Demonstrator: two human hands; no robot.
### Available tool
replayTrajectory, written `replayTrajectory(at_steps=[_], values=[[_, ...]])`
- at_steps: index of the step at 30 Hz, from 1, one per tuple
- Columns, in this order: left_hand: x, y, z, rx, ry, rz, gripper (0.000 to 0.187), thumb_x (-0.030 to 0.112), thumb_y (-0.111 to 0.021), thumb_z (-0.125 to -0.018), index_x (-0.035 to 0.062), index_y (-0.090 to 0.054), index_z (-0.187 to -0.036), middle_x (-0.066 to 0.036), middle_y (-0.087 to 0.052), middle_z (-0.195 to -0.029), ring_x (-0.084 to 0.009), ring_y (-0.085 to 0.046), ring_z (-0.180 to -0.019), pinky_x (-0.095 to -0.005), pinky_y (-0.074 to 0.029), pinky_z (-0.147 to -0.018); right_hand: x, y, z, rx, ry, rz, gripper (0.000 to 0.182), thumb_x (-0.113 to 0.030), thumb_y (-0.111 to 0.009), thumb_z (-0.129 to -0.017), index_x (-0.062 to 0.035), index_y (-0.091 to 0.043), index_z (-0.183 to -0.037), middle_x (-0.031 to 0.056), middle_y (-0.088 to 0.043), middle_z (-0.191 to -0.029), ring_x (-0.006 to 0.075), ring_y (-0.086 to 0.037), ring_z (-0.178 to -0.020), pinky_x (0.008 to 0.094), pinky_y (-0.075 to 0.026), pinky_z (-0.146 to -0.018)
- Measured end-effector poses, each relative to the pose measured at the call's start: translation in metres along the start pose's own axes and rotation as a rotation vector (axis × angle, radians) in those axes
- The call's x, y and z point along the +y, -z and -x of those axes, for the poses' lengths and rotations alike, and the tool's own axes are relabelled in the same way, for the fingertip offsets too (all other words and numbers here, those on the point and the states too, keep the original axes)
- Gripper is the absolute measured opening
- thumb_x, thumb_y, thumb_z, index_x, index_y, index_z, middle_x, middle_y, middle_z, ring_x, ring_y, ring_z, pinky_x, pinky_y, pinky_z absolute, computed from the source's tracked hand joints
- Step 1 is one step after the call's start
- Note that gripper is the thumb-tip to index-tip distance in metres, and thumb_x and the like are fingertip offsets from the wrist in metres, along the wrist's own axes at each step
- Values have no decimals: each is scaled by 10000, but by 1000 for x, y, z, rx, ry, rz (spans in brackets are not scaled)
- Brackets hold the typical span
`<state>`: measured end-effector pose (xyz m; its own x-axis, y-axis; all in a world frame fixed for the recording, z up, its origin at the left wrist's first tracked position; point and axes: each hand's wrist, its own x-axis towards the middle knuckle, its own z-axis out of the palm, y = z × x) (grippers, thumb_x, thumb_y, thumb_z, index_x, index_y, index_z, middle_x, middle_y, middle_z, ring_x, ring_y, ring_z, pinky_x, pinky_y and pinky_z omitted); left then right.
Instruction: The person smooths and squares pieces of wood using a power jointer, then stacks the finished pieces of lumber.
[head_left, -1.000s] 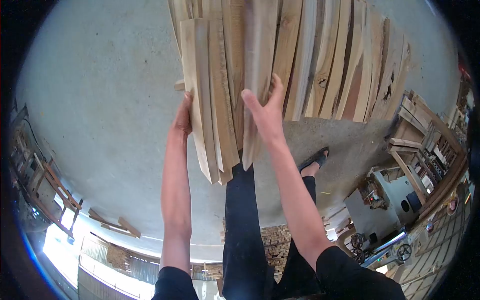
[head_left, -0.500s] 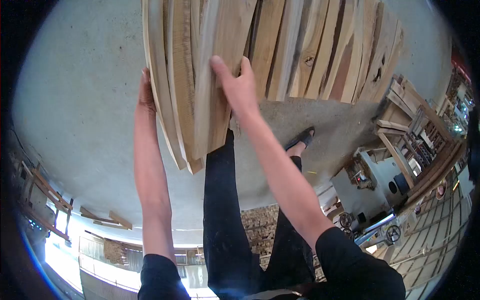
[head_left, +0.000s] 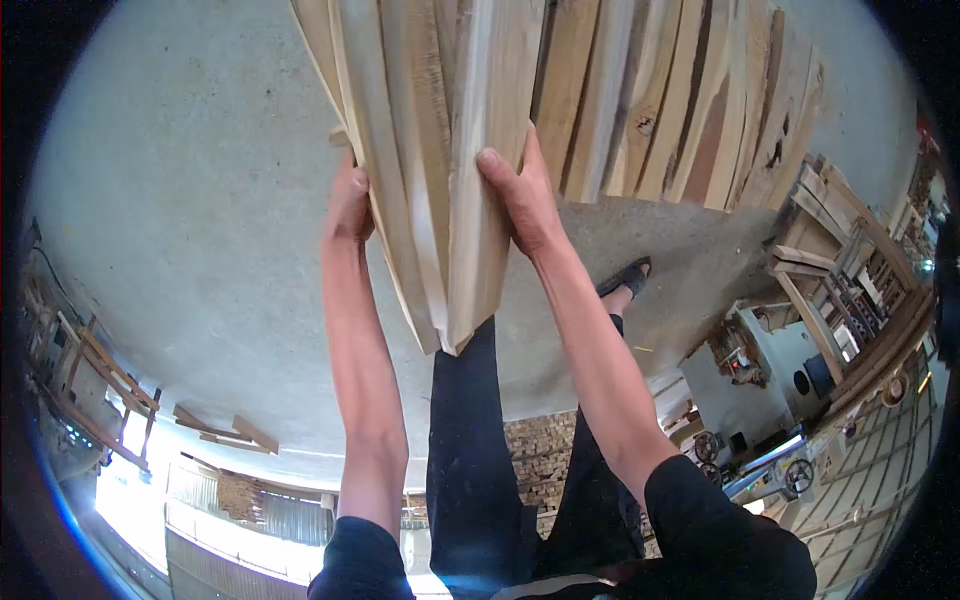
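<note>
Between my two hands is a bundle of long wooden boards (head_left: 412, 200), tilted so that their near ends meet close above my leg. My left hand (head_left: 350, 205) is closed on the bundle's left side, its thumb near the outer board's edge and its other fingers mostly hidden beneath. On the right side, my right hand (head_left: 525, 195) grips the outermost board, thumb on the face and fingers around the far edge. A row of more boards (head_left: 660, 110), some with dark knots, lies side by side just right of the bundle.
Grey concrete floor (head_left: 200, 220) spreads around the boards. To the right are a wooden frame with offcuts (head_left: 840, 250) and a machine with handwheels (head_left: 797, 476). Loose wood pieces (head_left: 228, 430) lie at the lower left. Stacked wood blocks (head_left: 540, 455) show behind my legs.
My left hand has moved right, pressing the boards into a narrower, more upright bundle. My right hand stays on the outer board. The whole view has shifted slightly.
</note>
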<state>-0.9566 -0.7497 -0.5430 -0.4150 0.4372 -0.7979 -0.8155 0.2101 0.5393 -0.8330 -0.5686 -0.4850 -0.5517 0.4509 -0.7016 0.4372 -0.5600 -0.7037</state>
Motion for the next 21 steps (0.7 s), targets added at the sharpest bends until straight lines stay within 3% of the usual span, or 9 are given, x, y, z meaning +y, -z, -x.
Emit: replayTrajectory(at_steps=[2,3,10,11,14,15,18,19,21], values=[[-2,-9,9,-5,-196,-164,1287,773,-787,-580,-60,-359,-1462,-192,-499,-1405,-299,-503,-1289,-431,-417,-1066,19,11,9,-10,15,-57,961,-517,-768,-768,8,-346,-1453,189,-520,-1352,263,-515,-1245,372,-390,-1063],[-1,-11,16,-49,-219,-200,1130,620,-742,-742,-43,-245,-1511,-208,-405,-1475,-314,-468,-1311,-426,-416,-1085,22,13,12,-28,37,-127,1010,-577,-744,-769,12,-325,-1475,191,-497,-1379,266,-487,-1277,370,-362,-1088],[32,-60,100,89,-313,-311,977,501,-747,-774,-48,-344,-1474,-196,-476,-1422,-269,-474,-1294,-407,-407,-1076,-13,28,78,-91,67,-275,1204,-681,-769,-697,32,-255,-1520,179,-423,-1460,264,-387,-1372,363,-296,-1133],[46,-78,115,153,-301,-193,1443,716,-914,-353,-63,-360,-1434,-184,-518,-1365,-299,-531,-1250,-430,-414,-1074,-19,30,90,-64,34,-333,1247,-609,-819,-661,48,-214,-1531,177,-387,-1500,268,-362,-1398,354,-276,-1153],[77,-101,169,245,-315,-326,1300,590,-938,-459,-34,-368,-1447,-157,-516,-1388,-265,-507,-1283,-421,-410,-1085,-51,39,130,-71,-75,-280,1263,-528,-835,-640,59,-170,-1539,191,-337,-1541,288,-316,-1434,361,-236,-1183],[81,-96,187,197,-388,-354,1245,551,-936,-501,-24,-371,-1451,-151,-515,-1395,-256,-498,-1294,-417,-412,-1085,-71,41,153,-40,-63,-271,1256,-501,-831,-638,60,-160,-1540,202,-319,-1550,296,-298,-1445,369,-219,-1193],[136,-161,244,-88,-453,-384,1240,621,-872,-565,5,-319,-1487,-153,-472,-1418,-296,-478,-1287,-444,-407,-1080,-108,61,212,65,-35,-91,1251,-565,-811,-648,58,-188,-1536,234,-298,-1552,319,-266,-1458,396,-191,-1206],[155,-192,265,-194,-478,-403,1238,644,-851,-586,15,-301,-1499,-153,-458,-1426,-309,-471,-1285,-453,-405,-1079,-135,74,230,-8,116,-253,1262,-656,-780,-657,50,-210,-1534,232,-316,-1541,322,-288,-1442,401,-202,-1200],[176,-263,299,-174,-465,-460,1395,712,-876,-486,-19,-260,-1502,-187,-417,-1454,-321,-436,-1315,-462,-378,-1098,-149,105,255,48,181,-291,1259,-686,-767,-670,50,-218,-1531,216,-345,-1527,299,-320,-1420,384,-221,-1189]])
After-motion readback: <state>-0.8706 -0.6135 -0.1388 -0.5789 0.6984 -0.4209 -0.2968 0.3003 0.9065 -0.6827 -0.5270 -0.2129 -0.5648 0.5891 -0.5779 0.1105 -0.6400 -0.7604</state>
